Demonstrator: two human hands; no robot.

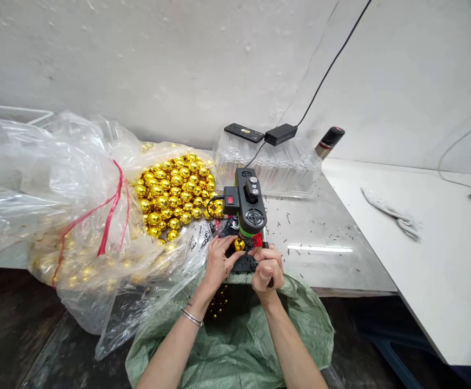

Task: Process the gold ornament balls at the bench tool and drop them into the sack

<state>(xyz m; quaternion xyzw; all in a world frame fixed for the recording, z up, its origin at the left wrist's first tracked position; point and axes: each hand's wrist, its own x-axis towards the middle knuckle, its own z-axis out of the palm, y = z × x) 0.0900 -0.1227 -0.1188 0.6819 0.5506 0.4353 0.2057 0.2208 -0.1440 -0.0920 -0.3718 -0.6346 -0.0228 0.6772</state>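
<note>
A small black bench machine (250, 202) with a red switch and a green band stands at the table's front edge. Beneath its head sits a shiny gold ball (239, 245). My left hand (220, 261) pinches this ball from the left, fingertips behind it and thumb in front. Wrapped round a black lever handle (271, 282) on the machine's right side is my right hand (267, 268), its thumb and forefinger reaching toward the ball. Parts of the handle are hidden by the fingers. Something red (258, 239) shows behind the right hand.
Many gold balls (174, 189) fill an open clear plastic bag (77, 200) at left. A green woven sack (300, 324) hangs below the machine, with gold balls inside. Behind stand clear plastic trays (276, 173) bearing a power adapter (281, 134). Black scraps litter the metal tabletop (324, 259). Gloves (393, 213) lie at right.
</note>
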